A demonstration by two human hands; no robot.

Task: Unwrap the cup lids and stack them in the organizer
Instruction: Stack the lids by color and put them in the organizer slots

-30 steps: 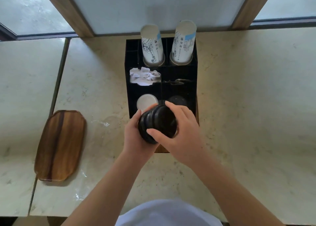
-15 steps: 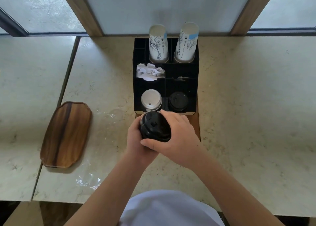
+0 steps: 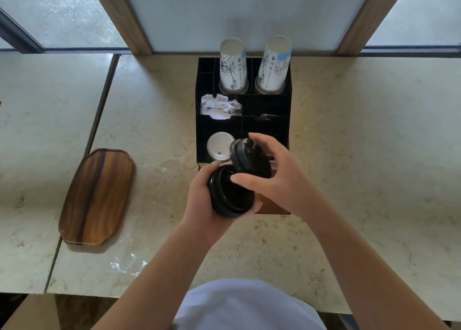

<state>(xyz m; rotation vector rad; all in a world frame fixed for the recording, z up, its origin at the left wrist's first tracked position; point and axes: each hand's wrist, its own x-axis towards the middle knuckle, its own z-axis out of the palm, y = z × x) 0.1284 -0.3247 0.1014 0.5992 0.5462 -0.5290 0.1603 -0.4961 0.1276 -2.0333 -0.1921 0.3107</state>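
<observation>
Two hands work just in front of the black organizer (image 3: 243, 110) on the counter (image 3: 349, 155). Left hand (image 3: 202, 199) grips a stack of black lids (image 3: 229, 194) (lying on its side), while right hand (image 3: 279, 177) pinches a smaller batch of lids (image 3: 247, 157) tilted above the organizer's front right compartment, beside the white lids (image 3: 219, 146).

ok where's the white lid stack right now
In the head view the white lid stack sits in the organizer's front left compartment, just left of the black lids in the right hand.
</observation>
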